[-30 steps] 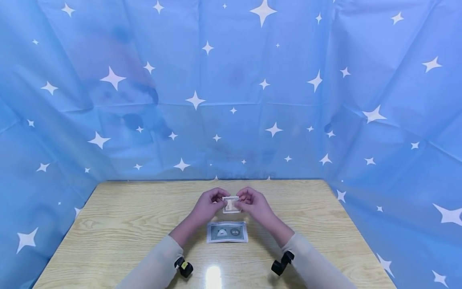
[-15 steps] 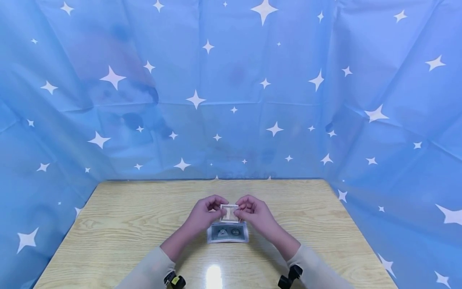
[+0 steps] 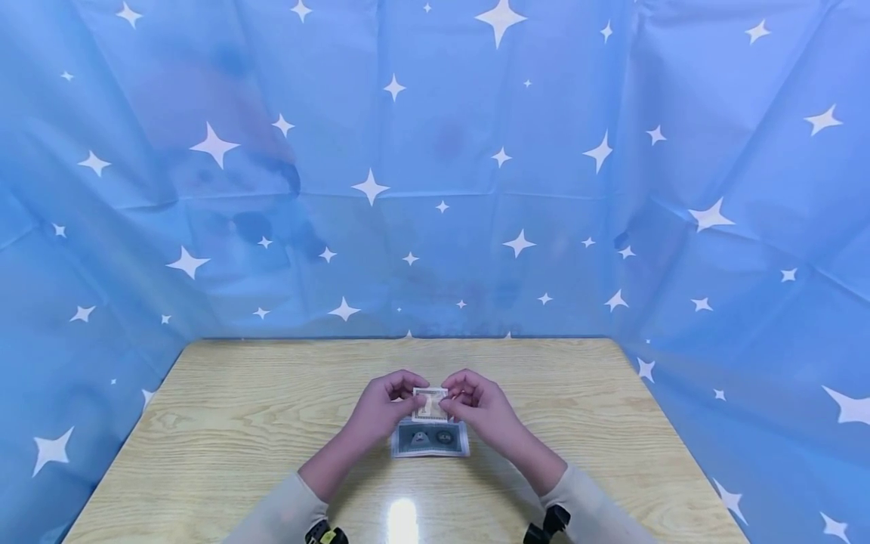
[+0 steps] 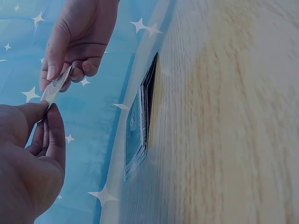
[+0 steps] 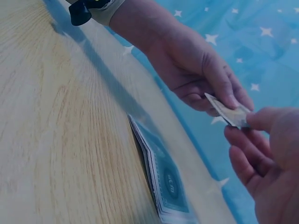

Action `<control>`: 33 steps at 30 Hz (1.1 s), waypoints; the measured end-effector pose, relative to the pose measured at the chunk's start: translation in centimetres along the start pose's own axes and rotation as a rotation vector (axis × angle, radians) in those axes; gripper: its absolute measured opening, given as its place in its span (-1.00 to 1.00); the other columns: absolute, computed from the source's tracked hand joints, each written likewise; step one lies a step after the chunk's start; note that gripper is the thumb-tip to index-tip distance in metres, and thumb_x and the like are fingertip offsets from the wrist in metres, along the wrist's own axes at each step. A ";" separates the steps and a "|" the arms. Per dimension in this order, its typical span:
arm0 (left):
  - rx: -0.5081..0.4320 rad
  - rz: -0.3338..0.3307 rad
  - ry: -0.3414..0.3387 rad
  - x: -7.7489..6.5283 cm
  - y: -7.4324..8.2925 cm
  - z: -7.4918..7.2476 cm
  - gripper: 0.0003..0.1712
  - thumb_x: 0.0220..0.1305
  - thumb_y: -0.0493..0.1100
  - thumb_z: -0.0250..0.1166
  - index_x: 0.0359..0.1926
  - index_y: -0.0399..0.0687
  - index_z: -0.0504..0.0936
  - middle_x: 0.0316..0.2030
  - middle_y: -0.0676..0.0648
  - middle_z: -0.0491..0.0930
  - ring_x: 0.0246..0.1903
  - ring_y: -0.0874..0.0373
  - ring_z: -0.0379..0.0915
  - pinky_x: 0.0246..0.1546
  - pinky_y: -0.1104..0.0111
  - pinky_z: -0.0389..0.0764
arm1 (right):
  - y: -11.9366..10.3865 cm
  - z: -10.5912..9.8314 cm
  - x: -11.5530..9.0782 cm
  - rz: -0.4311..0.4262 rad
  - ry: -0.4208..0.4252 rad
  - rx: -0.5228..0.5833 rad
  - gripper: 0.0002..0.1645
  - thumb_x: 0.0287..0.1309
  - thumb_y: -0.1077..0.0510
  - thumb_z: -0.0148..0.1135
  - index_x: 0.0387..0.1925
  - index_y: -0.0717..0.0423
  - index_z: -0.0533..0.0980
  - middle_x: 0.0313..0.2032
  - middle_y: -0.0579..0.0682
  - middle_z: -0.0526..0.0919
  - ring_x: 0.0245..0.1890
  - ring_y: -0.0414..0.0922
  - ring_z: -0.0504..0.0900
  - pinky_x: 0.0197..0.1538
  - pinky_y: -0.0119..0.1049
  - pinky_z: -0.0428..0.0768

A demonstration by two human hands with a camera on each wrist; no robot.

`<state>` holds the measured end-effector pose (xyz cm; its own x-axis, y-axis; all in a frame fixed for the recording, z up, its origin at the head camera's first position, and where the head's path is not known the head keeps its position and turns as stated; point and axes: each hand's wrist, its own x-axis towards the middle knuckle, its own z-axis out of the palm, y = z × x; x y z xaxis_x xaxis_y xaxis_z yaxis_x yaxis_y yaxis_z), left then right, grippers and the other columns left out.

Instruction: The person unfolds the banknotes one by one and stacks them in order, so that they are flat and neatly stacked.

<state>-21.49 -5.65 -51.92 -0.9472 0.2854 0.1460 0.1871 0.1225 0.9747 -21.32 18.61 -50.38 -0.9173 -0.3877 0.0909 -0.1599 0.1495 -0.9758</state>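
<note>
A small, squarish paper banknote [image 3: 430,406], pale with a printed border, is held up in front of me. My left hand [image 3: 377,412] pinches its left edge between thumb and fingers, and my right hand [image 3: 488,408] pinches the right edge likewise. Seen nearly edge-on, the banknote [image 4: 56,87] looks thin and tilted, above the table; whether it is folded I cannot tell. Below and nearer me lies a stack of blue-grey play banknotes [image 3: 431,440], its far edge close under the held note in the head view. Layered, slightly bent edges show on the stack [image 5: 161,172] in the right wrist view.
The wooden table [image 3: 258,400] carries a bright light reflection [image 3: 402,521] near its front. Behind it and at both sides hangs a blue curtain [image 3: 435,151] with white stars. A black wrist camera [image 3: 547,523] sits on the right sleeve.
Both hands have come nearer to me with the banknote, from beyond the stack to right by its far edge. Over the last half second they have hardly moved.
</note>
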 end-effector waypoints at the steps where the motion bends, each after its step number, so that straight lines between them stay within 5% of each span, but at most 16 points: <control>1: 0.002 -0.002 0.003 0.0 0.0 0.0 -0.83 0.51 -0.26 0.46 0.06 -0.10 0.80 -0.34 0.00 0.67 -0.30 0.14 0.62 -0.34 0.40 0.62 | -0.1 0.0 0.0 -0.005 -0.003 -0.012 -0.70 0.47 0.27 0.45 0.14 0.22 0.61 -0.17 0.19 0.74 -0.28 -0.12 0.75 -0.14 -0.18 0.79; 15: -0.054 -0.056 -0.016 -0.3 0.1 -0.2 -0.79 0.51 -0.33 0.43 0.10 -0.17 0.79 -0.21 -0.13 0.79 -0.27 0.04 0.70 -0.15 0.24 0.76 | -0.2 -0.8 -0.2 -0.037 -0.105 -0.119 -0.68 0.55 0.19 0.39 0.24 0.07 0.66 -0.14 0.15 0.76 -0.15 0.35 0.72 -0.07 -0.07 0.78; 24: -0.058 -0.050 -0.041 -0.5 0.4 -0.2 -0.79 0.53 -0.33 0.40 0.11 -0.17 0.78 0.01 -0.14 0.81 -0.04 -0.05 0.79 -0.07 0.30 0.78 | -0.2 -0.8 -0.1 -0.107 -0.108 -0.197 -0.78 0.50 0.16 0.45 0.10 0.00 0.68 -0.13 0.07 0.73 -0.20 0.33 0.70 -0.18 -0.30 0.67; 33: -0.052 -0.049 -0.057 -0.6 0.4 0.0 -0.76 0.53 -0.37 0.39 0.15 -0.21 0.76 0.02 -0.13 0.81 -0.09 0.08 0.80 -0.08 0.32 0.79 | -0.1 -0.9 0.3 -0.194 -0.116 -0.234 -0.81 0.41 0.19 0.52 -0.05 0.00 0.65 -0.12 0.08 0.66 -0.21 -0.07 0.71 -0.17 -0.24 0.65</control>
<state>-20.85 -5.77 -51.62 -0.9383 0.3342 0.0893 0.1257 0.0890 0.9881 -21.91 19.30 -50.03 -0.8160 -0.5284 0.2344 -0.4197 0.2626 -0.8688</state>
